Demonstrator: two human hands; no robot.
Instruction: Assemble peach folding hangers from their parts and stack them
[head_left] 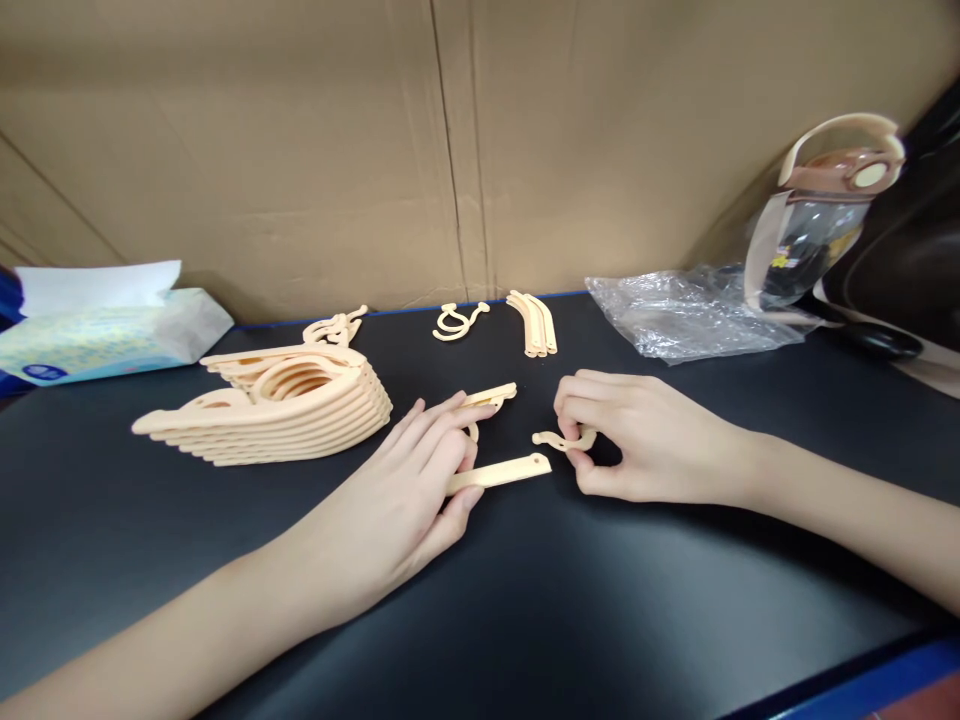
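My left hand (420, 470) lies over a cream plastic hanger body (517, 470), thumb and fingers closed on it near the middle of the black table. One flat arm of that piece points right; another part shows beyond the fingertips. To its right, my right hand (630, 435) pinches a small curved cream hook (559, 440) between thumb and fingers. A narrow gap separates the hook from the hanger body. Part of the hanger body is hidden under my left hand.
Nested cream hangers (292, 410) are stacked at left, with loose hooks (334, 328) behind them. Farther back lie another hook (459, 320) and several curved arms (534, 322). A clear plastic bag (690, 315), a water bottle (817, 235) and a tissue pack (112, 335) stand around the back edge.
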